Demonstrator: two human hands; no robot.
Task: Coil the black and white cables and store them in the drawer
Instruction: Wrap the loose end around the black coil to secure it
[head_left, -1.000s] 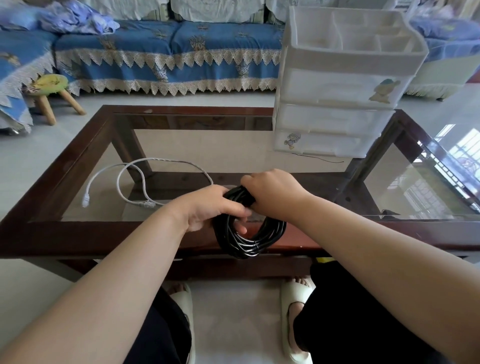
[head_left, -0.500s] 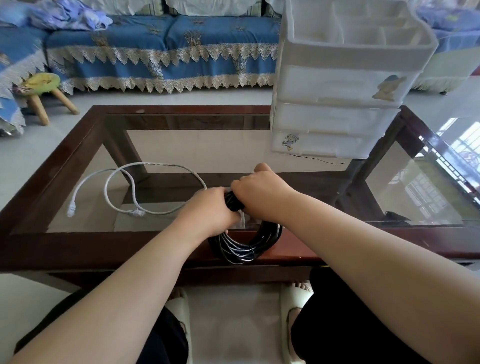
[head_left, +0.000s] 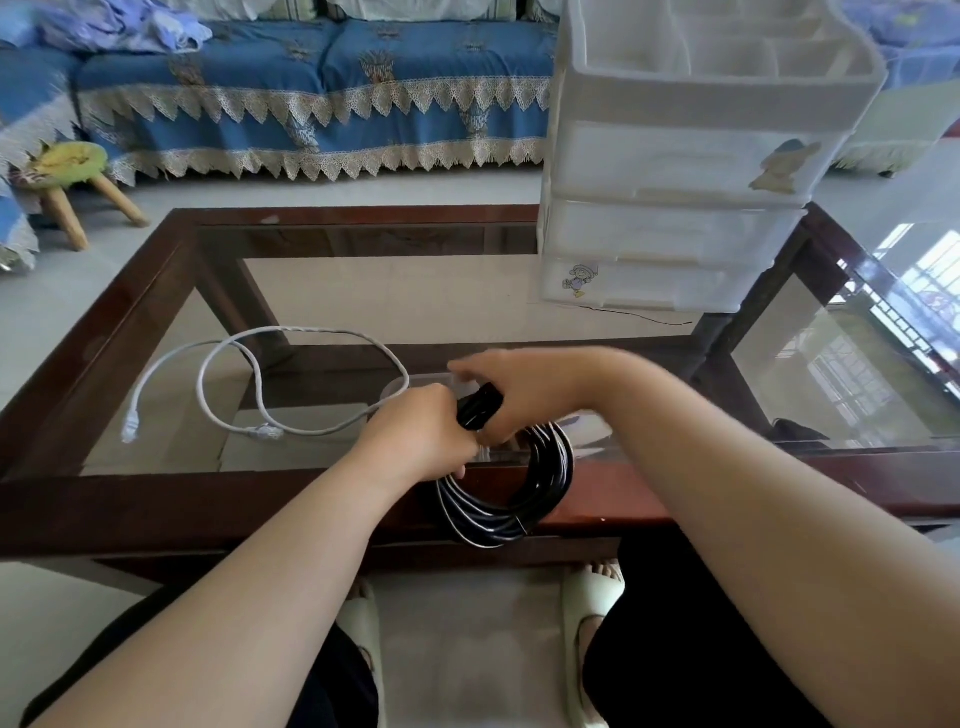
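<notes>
1. Head view, far left: white cable (head_left: 291, 382) lying loose on the glass table (head_left: 156, 499), spread in one open loop with both plugs free, same slack shape as a second ago. Not yet coiled.
2. Just right of it: left hand (head_left: 423, 444) clamped on the top of the black cable (head_left: 511, 488), fingers curled round the gathered turns, as half a second ago.
3. Centre: black coil hanging over the near table edge, turns bunched and even. Judged close to finished; only the binding or tucking of the end left.
4. Right of that: right hand (head_left: 511, 387) blurred, now lifted with fingers reaching forward over the bundle where earlier it was closed down on it. Cannot tell whether a strand is pinched; likely wrapping the tail round the coil.
5. Far right, well apart at the back: drawer unit (head_left: 675, 228), all drawers closed. Storing not begun.
</notes>
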